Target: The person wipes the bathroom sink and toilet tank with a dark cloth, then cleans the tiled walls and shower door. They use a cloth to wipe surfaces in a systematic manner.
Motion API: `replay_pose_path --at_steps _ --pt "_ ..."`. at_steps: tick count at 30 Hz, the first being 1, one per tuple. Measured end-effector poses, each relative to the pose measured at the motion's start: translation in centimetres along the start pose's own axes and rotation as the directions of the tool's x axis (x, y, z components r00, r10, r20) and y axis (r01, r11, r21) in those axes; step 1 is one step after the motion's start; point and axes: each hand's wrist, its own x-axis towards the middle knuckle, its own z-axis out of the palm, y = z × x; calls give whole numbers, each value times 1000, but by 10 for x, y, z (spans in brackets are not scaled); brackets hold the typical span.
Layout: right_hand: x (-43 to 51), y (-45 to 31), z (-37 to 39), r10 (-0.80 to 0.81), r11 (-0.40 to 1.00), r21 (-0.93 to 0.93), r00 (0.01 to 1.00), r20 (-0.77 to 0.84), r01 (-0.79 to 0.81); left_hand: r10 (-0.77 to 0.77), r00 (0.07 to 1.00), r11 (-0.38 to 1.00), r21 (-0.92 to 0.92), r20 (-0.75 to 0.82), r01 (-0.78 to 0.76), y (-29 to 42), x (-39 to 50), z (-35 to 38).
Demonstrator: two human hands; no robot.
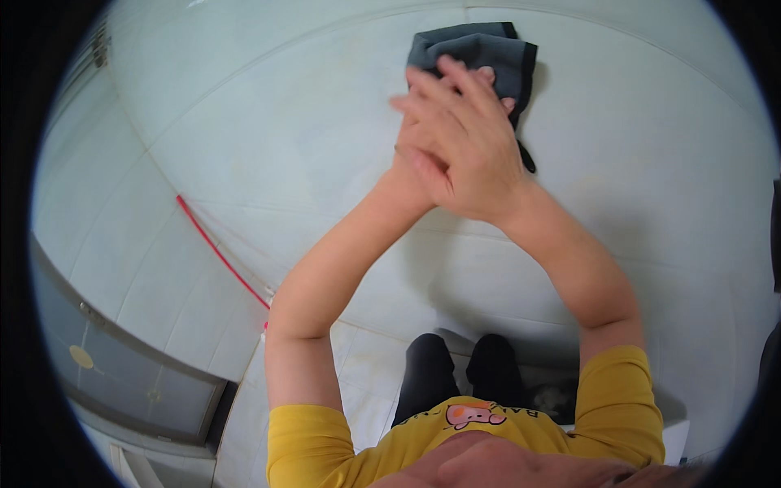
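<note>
My right hand [470, 131] lies across my left hand, back of the hand up, with its fingers spread and blurred. Only parts of my left hand [410, 166] show; two fingertips emerge beyond the right hand, in front of a folded grey cloth [509, 67] with black edging. This cloth is spread against a pale tiled wall [293, 122]. A black strip or loop [528, 158] hangs below it. The right hand covers most of the left, so I cannot tell whether the left fingers grip the cloth or only rest on it.
A red tube or rod [223, 256] runs down along the wall corner at left. Lower left is a grey panel [122, 366] with yellow round motifs, near pale floor tiles [360, 360]. My dark-clad legs [427, 372] are close to the wall. A dark object [776, 235] edges the far right.
</note>
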Motion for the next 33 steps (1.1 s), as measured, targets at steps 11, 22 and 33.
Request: replay_pose_path --at_steps 11,22,33 --pt "1 117 -159 -45 783 -621 999 6 39 82 978 935 -324 -191 -142 5 42 -3" --pt "-15 233 -346 118 400 -865 953 -279 -303 -236 925 962 59 -296 265 -77 26 11" --pt "106 131 -129 36 593 -805 998 44 14 -226 918 964 58 -324 258 -54 22 4"
